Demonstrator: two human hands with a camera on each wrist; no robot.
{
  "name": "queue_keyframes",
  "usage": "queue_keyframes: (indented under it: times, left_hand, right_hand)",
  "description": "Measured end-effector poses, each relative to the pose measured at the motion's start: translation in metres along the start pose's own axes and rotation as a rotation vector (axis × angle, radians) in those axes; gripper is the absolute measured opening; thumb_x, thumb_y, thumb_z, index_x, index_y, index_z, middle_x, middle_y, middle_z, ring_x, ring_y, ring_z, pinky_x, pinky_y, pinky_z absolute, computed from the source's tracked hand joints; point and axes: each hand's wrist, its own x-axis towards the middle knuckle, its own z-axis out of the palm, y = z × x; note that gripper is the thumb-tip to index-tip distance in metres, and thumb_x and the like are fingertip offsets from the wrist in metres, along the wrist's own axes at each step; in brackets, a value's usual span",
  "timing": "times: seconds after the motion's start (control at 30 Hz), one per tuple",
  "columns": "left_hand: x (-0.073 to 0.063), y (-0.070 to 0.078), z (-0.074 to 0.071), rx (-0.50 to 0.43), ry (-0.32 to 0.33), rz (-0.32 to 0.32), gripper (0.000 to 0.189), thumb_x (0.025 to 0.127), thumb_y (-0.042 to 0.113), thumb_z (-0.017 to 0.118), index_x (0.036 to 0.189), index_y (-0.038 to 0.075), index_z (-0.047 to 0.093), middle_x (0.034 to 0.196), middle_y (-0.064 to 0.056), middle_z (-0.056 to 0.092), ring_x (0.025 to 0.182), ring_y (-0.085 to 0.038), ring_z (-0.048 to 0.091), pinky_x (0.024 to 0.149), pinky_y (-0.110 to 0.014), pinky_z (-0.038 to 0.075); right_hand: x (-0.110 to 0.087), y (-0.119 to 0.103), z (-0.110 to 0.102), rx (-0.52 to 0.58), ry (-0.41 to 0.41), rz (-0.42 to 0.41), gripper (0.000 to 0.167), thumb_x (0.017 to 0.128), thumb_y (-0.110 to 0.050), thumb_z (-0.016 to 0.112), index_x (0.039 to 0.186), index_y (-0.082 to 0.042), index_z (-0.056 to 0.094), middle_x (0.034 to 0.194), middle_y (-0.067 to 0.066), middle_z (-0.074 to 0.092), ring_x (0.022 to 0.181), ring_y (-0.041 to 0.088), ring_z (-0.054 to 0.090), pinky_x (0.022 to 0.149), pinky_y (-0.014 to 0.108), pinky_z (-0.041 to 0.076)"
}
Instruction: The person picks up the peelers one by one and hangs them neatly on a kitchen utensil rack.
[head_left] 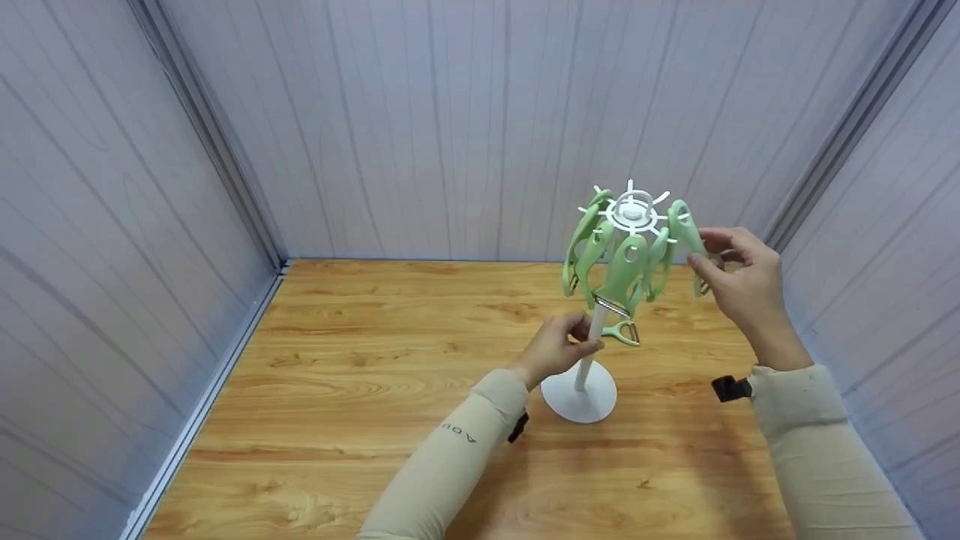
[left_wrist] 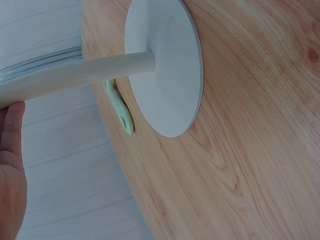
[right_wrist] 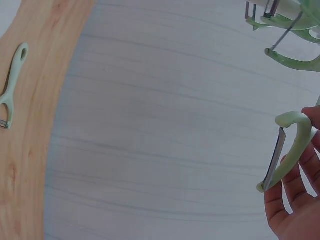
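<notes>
A white stand [head_left: 579, 393] with a round base, a tall pole and a spoked top holds several green peelers [head_left: 626, 264] by the holes in their handles. My left hand [head_left: 559, 346] grips the pole [left_wrist: 85, 72] partway up, fingers behind it and thumb in front. At the right of the top, my right hand [head_left: 742, 277] pinches a green peeler [right_wrist: 295, 150] near its blade end. That peeler's handle end is up at a spoke tip in the head view. One more peeler [head_left: 624, 332] lies on the table behind the pole.
The wood-look table [head_left: 360, 390] reaches back to a pale panelled wall [head_left: 420, 135]. Another such wall [head_left: 885, 247] stands close on the right, beyond my right arm. Dark wrist straps [head_left: 729, 388] show at both cuffs.
</notes>
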Motion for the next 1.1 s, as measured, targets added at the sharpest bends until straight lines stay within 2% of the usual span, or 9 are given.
queue_keyframes:
  times: [0.3, 0.6, 0.87, 1.1]
  left_hand:
    - [-0.001, -0.001, 0.001, -0.003, 0.006, -0.003, 0.013, 0.103, 0.011, 0.075, 0.113, 0.004, 0.072, 0.105, -0.008, 0.077, 0.092, -0.003, 0.068, 0.085, -0.023, 0.061]
    - [-0.001, 0.0, 0.002, -0.001, 0.003, -0.014, 0.014, 0.104, 0.013, 0.075, 0.114, 0.004, 0.072, 0.106, -0.006, 0.076, 0.094, -0.004, 0.068, 0.086, -0.024, 0.061]
    - [-0.002, 0.001, 0.003, -0.005, 0.004, -0.009, 0.01, 0.104, 0.013, 0.075, 0.112, 0.007, 0.072, 0.105, -0.005, 0.076, 0.094, -0.004, 0.068, 0.085, -0.025, 0.061]
    - [-0.001, 0.0, 0.003, -0.009, 0.003, 0.001, 0.011, 0.104, 0.013, 0.075, 0.111, 0.006, 0.071, 0.105, -0.006, 0.075, 0.093, -0.003, 0.066, 0.084, -0.023, 0.06]
  right_hand:
    - [0.01, -0.02, -0.003, 0.053, 0.018, -0.051, 0.025, 0.097, 0.001, 0.078, 0.122, 0.005, 0.078, 0.099, -0.022, 0.066, 0.097, 0.004, 0.061, 0.09, 0.02, 0.048]
    - [0.014, -0.024, 0.0, 0.056, -0.002, -0.07, 0.026, 0.096, 0.003, 0.079, 0.122, 0.005, 0.078, 0.099, -0.025, 0.066, 0.097, 0.002, 0.062, 0.09, 0.02, 0.047]
    - [0.016, -0.024, 0.003, 0.052, -0.061, -0.115, 0.024, 0.1, 0.006, 0.073, 0.124, 0.004, 0.078, 0.104, -0.025, 0.066, 0.1, 0.001, 0.063, 0.09, 0.013, 0.049]
    - [0.013, -0.02, 0.005, 0.067, -0.147, -0.171, 0.024, 0.1, 0.012, 0.068, 0.123, 0.01, 0.075, 0.109, -0.026, 0.066, 0.101, 0.0, 0.064, 0.093, 0.011, 0.052]
